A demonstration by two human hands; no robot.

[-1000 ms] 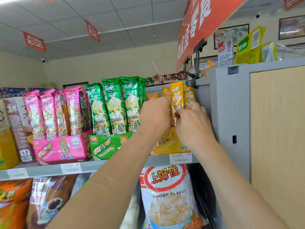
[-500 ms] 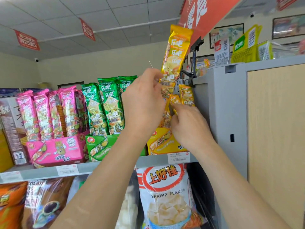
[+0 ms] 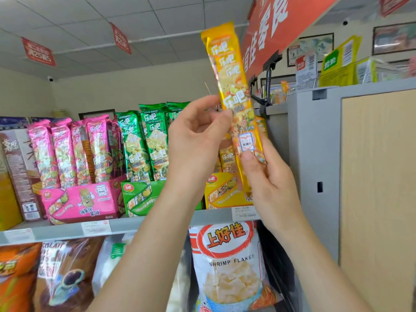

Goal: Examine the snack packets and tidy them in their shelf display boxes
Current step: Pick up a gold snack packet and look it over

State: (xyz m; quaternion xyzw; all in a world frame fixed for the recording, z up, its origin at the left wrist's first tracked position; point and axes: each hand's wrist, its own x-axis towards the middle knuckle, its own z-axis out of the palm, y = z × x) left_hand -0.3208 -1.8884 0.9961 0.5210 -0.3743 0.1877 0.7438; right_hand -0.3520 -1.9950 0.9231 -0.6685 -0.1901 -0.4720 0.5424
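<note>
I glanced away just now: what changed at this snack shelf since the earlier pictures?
The yellow packet rose out of its yellow display box; the left hand pinches its middle, the right hand grips its lower end. The pink packets and green packets stayed put.

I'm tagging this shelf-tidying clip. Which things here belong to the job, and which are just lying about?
Job: yellow packet, gripped by left hand and right hand; yellow display box; green packets, green box; pink packets, pink box.
Lying about: shrimp flakes bag; red overhead sign; price tag.
</note>
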